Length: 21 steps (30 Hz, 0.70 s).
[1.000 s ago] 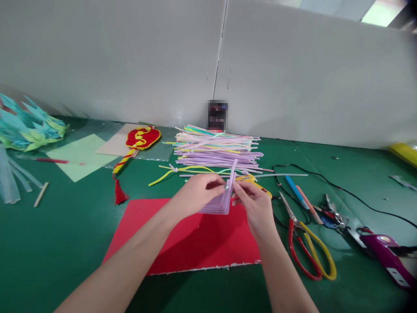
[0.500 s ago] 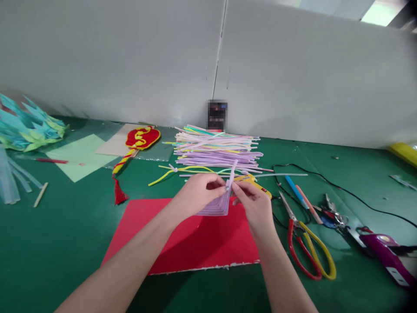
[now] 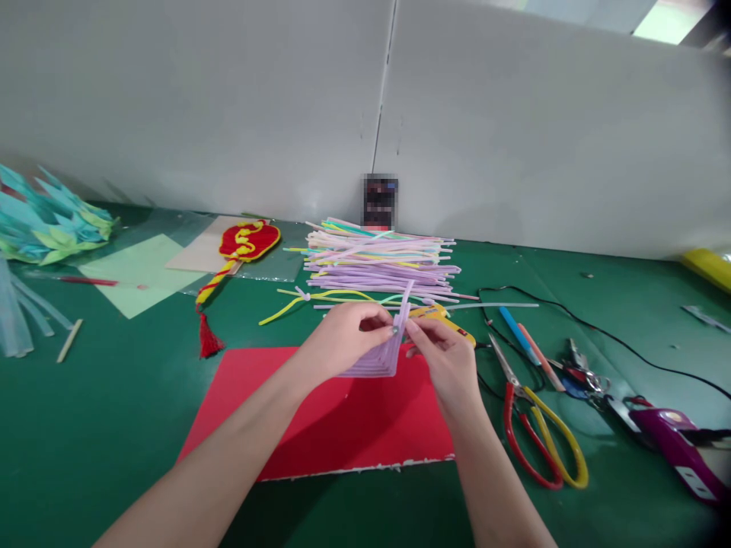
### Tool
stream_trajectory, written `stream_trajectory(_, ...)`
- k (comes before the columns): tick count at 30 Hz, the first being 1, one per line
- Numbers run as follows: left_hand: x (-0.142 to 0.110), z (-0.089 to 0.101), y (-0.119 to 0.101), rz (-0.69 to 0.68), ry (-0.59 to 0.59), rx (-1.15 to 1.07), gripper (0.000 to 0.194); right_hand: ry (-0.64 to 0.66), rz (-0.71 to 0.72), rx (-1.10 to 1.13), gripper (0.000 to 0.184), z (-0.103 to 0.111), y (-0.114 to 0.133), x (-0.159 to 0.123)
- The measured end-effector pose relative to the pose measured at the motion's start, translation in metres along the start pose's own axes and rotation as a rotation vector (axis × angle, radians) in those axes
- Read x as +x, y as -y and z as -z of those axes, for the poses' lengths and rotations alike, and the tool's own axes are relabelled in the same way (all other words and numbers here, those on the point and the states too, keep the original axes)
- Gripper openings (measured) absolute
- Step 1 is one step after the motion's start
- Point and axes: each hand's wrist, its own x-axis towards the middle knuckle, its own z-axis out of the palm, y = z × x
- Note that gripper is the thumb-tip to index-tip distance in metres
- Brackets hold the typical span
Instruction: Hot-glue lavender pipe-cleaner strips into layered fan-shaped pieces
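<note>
Green table (image 3: 103, 426), lilac strips (image 3: 384, 363) between hands (image 3: 349, 336) (image 3: 448, 361)

Seemingly fuzzy lilac strips (image 3: 384, 361), smooth red board (image 3: 354, 434)

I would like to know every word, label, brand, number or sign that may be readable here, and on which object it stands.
No text is readable here.
Dark upright object: pixelated, so anything on it is unreadable.
Yellow tool: any marking is too small to read.
Purple strips in left hand and right hand: no writing visible.
</note>
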Motion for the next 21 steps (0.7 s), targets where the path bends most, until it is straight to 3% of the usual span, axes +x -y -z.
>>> stream_trajectory(21, -0.0008, 0.0008, -0.0010, -0.005, 0.030, 0.010, 0.012, -0.014, 0.038, -0.005, 0.022, -0.0022, 0.0021, -0.0012)
